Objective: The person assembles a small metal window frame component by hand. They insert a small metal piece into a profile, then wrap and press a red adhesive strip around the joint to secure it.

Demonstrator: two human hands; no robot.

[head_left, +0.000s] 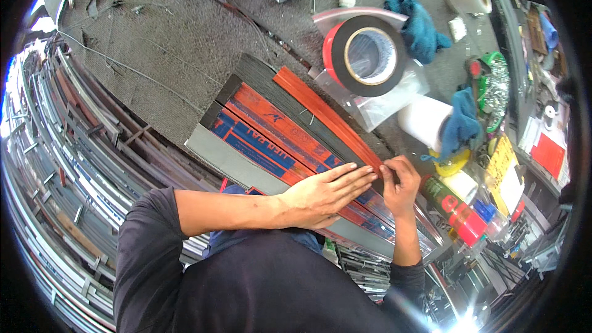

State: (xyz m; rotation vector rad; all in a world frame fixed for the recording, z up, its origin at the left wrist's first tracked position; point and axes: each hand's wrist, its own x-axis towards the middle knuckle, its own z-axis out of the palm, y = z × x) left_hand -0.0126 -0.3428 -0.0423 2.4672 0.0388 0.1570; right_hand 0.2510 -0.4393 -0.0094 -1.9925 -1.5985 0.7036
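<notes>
Orange strip (327, 114) lies along the printed panel stack (265, 139) on the grey mat (185, 43); near end is pinched by right hand (399, 185), left hand (324, 194) pressed flat, holding nothing. Strip laid, end unfinished, seemingly.

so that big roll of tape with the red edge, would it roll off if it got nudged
Probably not: the tape roll seems to lie flat on its side on a clear plastic bag, so it would likely slide. The bag looks slick. The thick winding suggests some weight.

Flat stack of orange-and-blue printed strips (271, 132) with grey edges, lying diagonally on the grey mat. One thin orange strip (320, 108) sits on top along the far edge.
</notes>
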